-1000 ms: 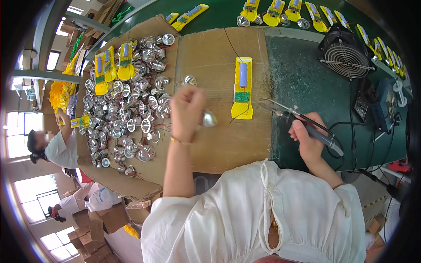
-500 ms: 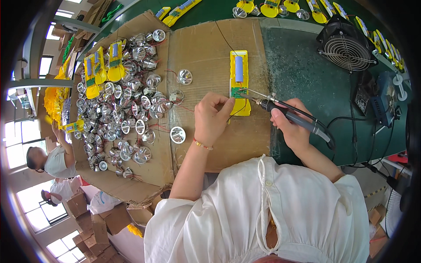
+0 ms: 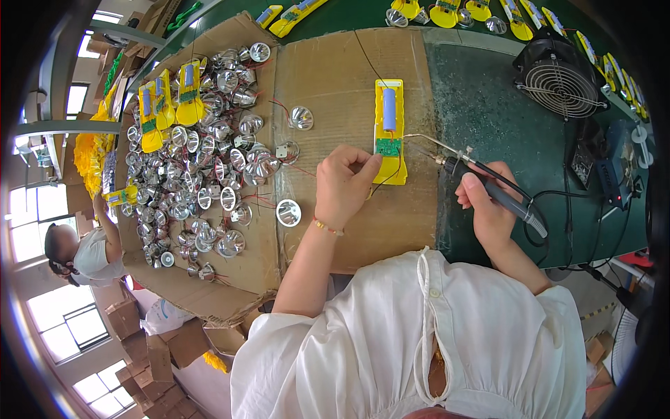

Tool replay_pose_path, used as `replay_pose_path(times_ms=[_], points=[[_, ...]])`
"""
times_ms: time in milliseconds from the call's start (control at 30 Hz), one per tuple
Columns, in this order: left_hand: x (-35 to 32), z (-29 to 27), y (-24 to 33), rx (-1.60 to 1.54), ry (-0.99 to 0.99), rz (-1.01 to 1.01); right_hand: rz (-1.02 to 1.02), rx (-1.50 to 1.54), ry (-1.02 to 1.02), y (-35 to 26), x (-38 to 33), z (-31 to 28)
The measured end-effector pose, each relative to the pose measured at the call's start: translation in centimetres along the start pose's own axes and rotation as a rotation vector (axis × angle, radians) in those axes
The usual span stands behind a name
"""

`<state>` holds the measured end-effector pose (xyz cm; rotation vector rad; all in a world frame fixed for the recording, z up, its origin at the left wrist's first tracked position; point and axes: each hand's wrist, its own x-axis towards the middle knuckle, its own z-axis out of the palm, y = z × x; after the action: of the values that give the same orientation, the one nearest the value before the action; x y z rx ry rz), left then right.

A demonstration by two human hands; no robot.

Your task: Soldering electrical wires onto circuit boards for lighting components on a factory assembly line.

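On the cardboard lies a yellow flashlight housing [image 3: 391, 174] with a blue cylindrical battery [image 3: 389, 112] and a green circuit board [image 3: 387, 147]. My left hand [image 3: 342, 183] is closed in a pinch at the housing's left edge, beside the board. A thin dark wire [image 3: 391, 177] loops near its fingertips; whatever they grip is hidden. My right hand [image 3: 488, 206] grips a soldering iron [image 3: 499, 195] with a thin metal feed tube [image 3: 447, 145] fixed along it. The iron's tip points at the board from the right, apart from it.
Many silver reflector cups [image 3: 209, 160] fill a cardboard box [image 3: 244, 283] at left, with several yellow housings [image 3: 155, 115] on top. Loose reflectors [image 3: 288, 213] lie beside it. A black fan [image 3: 558, 84] and a blue soldering station [image 3: 618, 167] stand right. Another person [image 3: 94, 255] works far left.
My right hand and the soldering iron have drawn back to the right, away from the board. My left hand keeps its pinch at the housing. The whole view has shifted slightly.
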<state>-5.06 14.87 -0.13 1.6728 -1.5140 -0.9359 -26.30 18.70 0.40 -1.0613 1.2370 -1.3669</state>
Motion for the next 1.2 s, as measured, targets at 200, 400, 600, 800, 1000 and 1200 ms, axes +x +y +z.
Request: replay_pose_path(times_ms=[200,400,600,800,1000,1200], points=[[-0.1,-0.4,-0.1,0.029,0.079,0.079,0.02,0.041,-0.042,0.3,-0.5,-0.9],[-2.1,-5.3,1.3,0.109,0.41,0.253,0.048,0.054,-0.008,0.4,-0.4,-1.9],[-4.0,-4.4,-1.6,0.445,0.203,-0.009,0.052,0.032,-0.052,0.2,-0.5,-1.4],[1.5,-3.2,-1.3,0.626,0.208,0.093,0.059,0.038,-0.072,0.1,-0.8,-1.7],[2.4,-3.2,-3.3,0.529,0.097,0.334,0.015,0.017,-0.071,0.0,-1.0,-1.4],[-0.1,-1.9,0.2,-0.213,0.086,-0.035,-0.005,0.009,-0.095,0.5,-0.7,-1.2]])
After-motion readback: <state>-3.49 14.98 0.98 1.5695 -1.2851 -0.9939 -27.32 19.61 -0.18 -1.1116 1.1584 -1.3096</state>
